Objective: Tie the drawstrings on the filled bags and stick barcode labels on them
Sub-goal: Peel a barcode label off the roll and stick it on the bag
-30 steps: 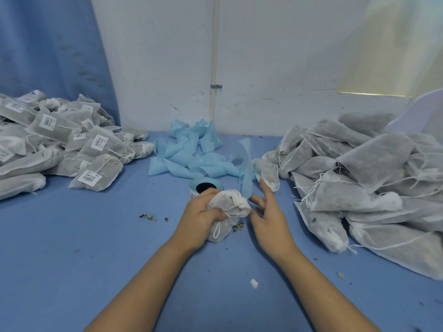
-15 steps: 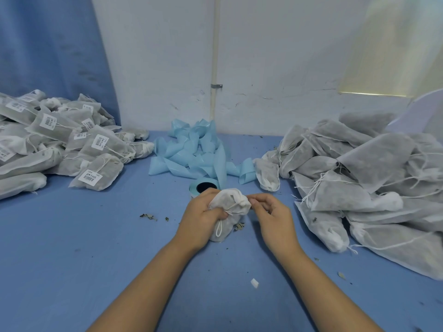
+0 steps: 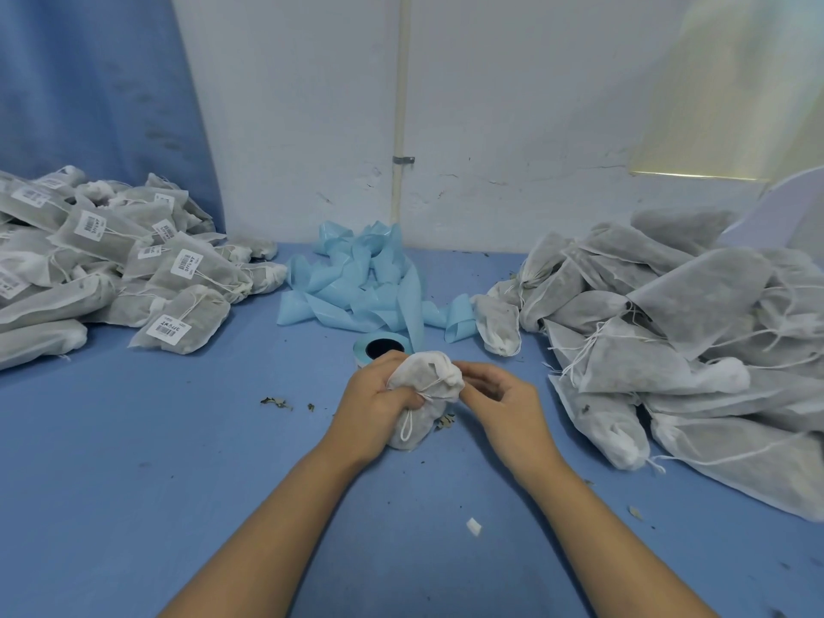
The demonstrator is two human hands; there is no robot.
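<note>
Since a second ago my right hand closed in, now pinching the drawstring — left hand gripping the filled bag on the surface.

The left grip is clutching a small white bag around its gathered neck, standing it on the blue tabletop near the middle. The right grip is pinching the drawstring beside the bag's puffed top. Just behind them a blue label roll is sitting, with loose blue backing strip heaping toward the far edge. Labelled bags are piling along the left edge, and unlabelled bags are lying along the right edge. Leaf crumbs are lying near the left grip.
</note>
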